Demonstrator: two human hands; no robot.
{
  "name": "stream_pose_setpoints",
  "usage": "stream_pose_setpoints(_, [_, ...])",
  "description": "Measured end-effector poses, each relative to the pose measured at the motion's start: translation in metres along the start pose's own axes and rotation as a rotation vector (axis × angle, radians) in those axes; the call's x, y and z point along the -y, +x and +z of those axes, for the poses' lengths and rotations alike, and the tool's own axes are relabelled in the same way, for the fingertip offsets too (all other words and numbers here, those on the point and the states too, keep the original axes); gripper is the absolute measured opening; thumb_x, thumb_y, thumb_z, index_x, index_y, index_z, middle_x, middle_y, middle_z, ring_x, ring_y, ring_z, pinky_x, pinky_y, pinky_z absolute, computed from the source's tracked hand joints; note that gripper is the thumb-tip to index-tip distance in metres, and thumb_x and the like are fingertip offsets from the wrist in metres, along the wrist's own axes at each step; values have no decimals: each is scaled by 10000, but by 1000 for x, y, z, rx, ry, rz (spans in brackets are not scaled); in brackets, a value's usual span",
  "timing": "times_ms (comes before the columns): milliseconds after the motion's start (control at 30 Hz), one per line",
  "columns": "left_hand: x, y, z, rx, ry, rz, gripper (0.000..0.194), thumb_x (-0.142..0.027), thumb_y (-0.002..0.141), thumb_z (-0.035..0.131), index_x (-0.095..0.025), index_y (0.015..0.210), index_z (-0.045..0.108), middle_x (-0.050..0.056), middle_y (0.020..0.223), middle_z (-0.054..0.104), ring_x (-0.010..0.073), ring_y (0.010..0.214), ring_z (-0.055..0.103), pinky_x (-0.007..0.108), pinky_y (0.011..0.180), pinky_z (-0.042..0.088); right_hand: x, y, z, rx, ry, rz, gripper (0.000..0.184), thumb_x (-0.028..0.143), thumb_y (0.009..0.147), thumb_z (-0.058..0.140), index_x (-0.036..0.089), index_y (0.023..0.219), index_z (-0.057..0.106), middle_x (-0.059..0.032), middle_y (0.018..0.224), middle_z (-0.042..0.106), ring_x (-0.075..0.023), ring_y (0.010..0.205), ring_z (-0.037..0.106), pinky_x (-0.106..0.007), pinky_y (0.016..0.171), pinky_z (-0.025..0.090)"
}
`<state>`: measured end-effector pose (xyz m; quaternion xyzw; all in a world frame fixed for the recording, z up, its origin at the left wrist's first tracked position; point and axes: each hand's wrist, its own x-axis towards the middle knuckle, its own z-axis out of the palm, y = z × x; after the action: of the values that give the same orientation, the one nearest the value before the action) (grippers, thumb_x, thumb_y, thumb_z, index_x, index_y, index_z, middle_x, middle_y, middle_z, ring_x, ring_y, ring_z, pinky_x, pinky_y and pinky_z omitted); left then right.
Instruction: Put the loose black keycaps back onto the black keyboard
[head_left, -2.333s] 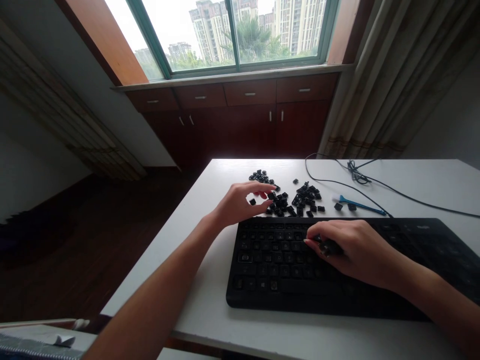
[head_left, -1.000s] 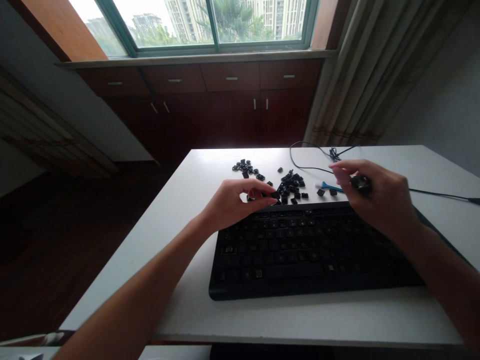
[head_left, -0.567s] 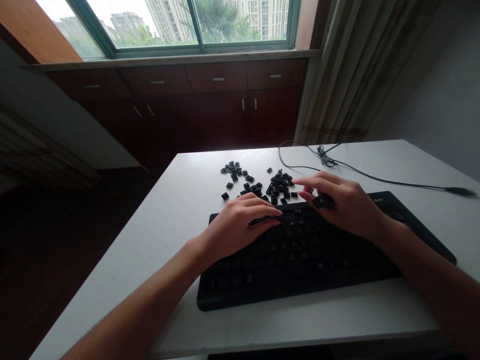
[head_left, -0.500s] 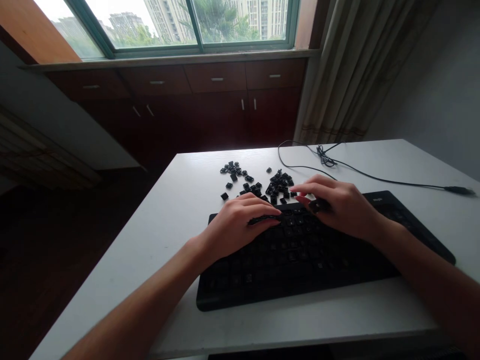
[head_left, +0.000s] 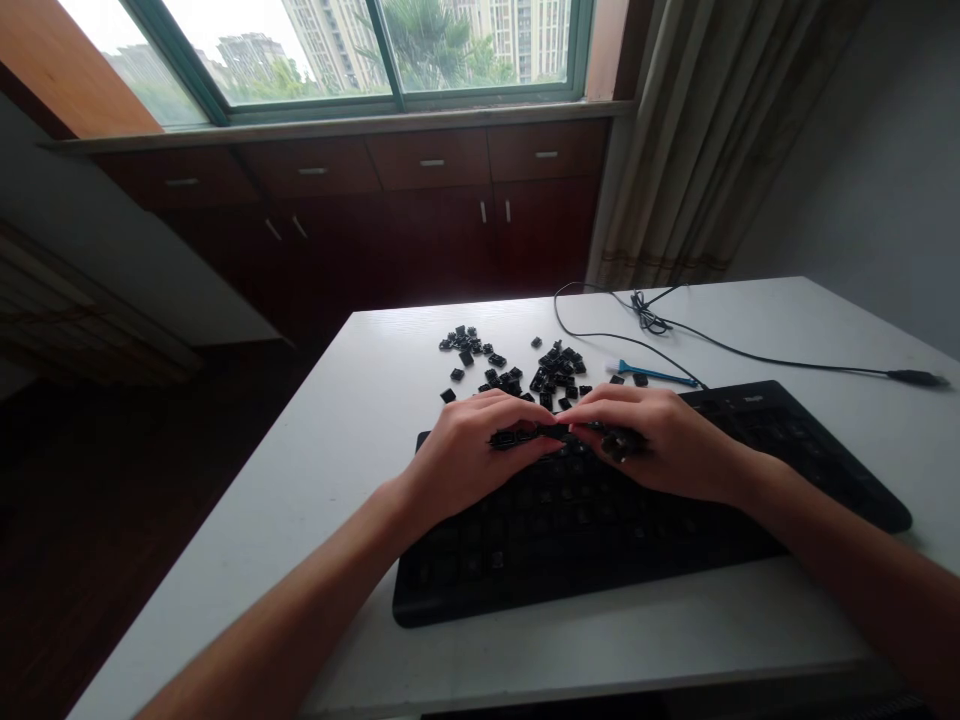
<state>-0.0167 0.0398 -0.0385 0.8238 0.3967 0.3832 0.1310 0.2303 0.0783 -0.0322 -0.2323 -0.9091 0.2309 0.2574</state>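
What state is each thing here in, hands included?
Left hand: curled, grip unclear
Right hand: curled around dark pieces
Keyboard: lying flat
Loose keycaps: scattered and heaped
Blue brush: lying down
Cable: partly bundled, plug unconnected
Drawers: shut
Cupboard doors: shut
Right-hand curtain: drawn aside

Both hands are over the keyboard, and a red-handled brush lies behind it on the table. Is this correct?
Not quite: in the head view, the brush has a blue handle. The rest holds: left hand and right hand are over the keyboard.

Keyboard [head_left: 570, 535] on table [head_left: 300, 450], keycap piles [head_left: 556, 372] behind, brush [head_left: 654, 374] to their right
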Motion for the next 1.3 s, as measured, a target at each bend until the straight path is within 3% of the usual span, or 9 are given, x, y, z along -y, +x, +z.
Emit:
stream_pose_setpoints(167, [-3,0,1,-26,-66,-48,248,-336,818,784,-211,1006,681,-2,921,747,130,791,712,230,752,607,8,1,0,22,94,-5,559,5,814,584,269,1306,618,-39,1146,703,-180,972,677,-289,838,536])
stream_pose_setpoints(467, [-4,-3,6,-59,-65,49,308,-311,763,833,-182,986,663,6,869,723,117,748,689,216,703,589,15,3,7,-57,123,53,261,264,918,656,252,1179,673,-12,1040,733,-149,892,680,-264,795,526])
stream_pose_setpoints(733, [-7,-3,7,-60,76,150,218,-276,831,775,-167,890,596,-11,798,678,110,709,630,221,649,500,25,6,11,-68,85,172,212,320,872,709,245,1069,701,-1,1037,741,-169,922,686,-286,834,522])
stream_pose_setpoints(900, [-5,-3,7,-24,69,159,199,-283,852,752,-166,854,591,9,837,690,128,747,626,247,683,502,26,7,9,-67,106,230,181,344,849,735,248,1001,712,25,953,749,-147,843,685,-262,779,524])
stream_pose_setpoints(1133, [-5,-2,7,11,9,130,166,-313,888,712,-177,961,652,34,918,721,146,829,662,265,752,542,22,8,8,-130,65,226,132,286,837,725,252,965,712,33,895,743,-138,787,683,-250,748,528])
stream_pose_setpoints(1300, [-9,0,7,30,23,116,191,-215,936,631,-191,1124,644,45,1022,724,162,932,659,308,831,552,17,8,-6,-198,-74,175,136,234,829,700,235,964,703,-1,939,725,-160,816,674,-280,783,530])
